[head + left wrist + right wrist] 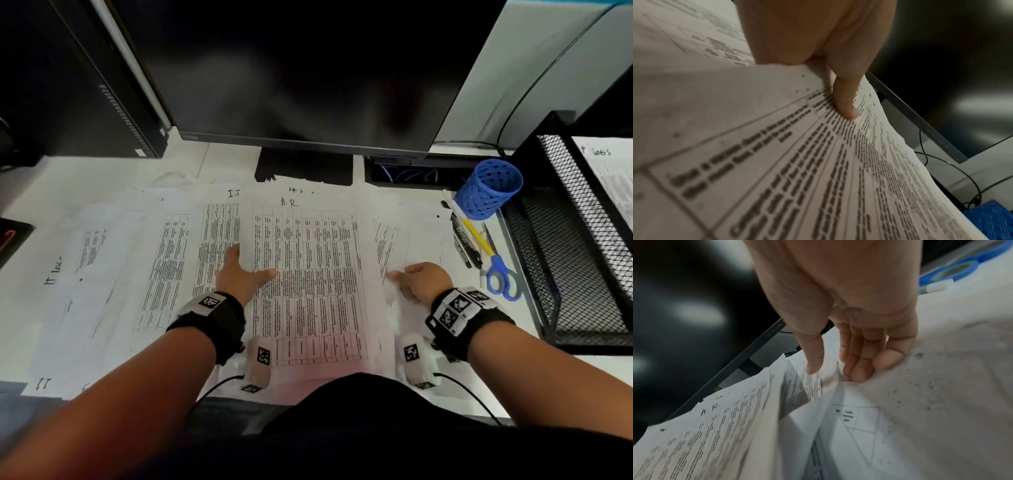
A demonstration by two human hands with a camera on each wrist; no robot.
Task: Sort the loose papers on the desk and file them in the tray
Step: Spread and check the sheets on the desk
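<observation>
Loose printed papers (120, 274) cover the white desk. In the middle, a sheaf of table-printed sheets marked "A.R." (308, 260) is lifted a little off the rest. My left hand (246, 270) grips its left edge, thumb (846, 107) on top of the print and fingers underneath. My right hand (407, 277) is at its right edge, where it pinches a sheet's edge (818, 382) between thumb and curled fingers (859, 373). The black mesh tray (548, 240) stands at the far right, with a written sheet (609, 171) on its upper tier.
A dark monitor (308, 85) stands right behind the papers. A blue mesh pen cup (489, 192), pens (469, 236) and blue-handled scissors (501, 277) lie between the papers and the tray. A black computer tower (68, 85) is at the back left.
</observation>
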